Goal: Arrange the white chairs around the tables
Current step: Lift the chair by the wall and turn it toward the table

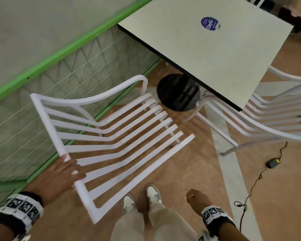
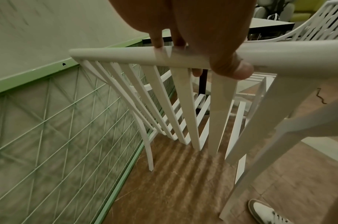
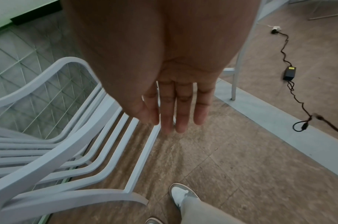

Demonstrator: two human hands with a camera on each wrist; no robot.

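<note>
A white slatted chair (image 1: 115,136) stands on the floor facing the pale square table (image 1: 215,54), its seat front near the table's black round base (image 1: 178,92). My left hand (image 1: 59,174) grips the chair's top back rail (image 2: 126,56), with fingers over it and the thumb under. My right hand (image 1: 196,197) hangs free beside my legs, holding nothing; in the right wrist view its fingers (image 3: 175,109) are straight above the floor. A second white chair (image 1: 268,115) is at the table's right side, its seat partly under the tabletop.
A green-framed mesh fence (image 1: 42,101) runs along the left, close to the chair's armrest. A black power adapter (image 1: 273,162) and its cable (image 1: 254,185) lie on the floor at the right. My shoes (image 1: 141,199) stand just behind the chair.
</note>
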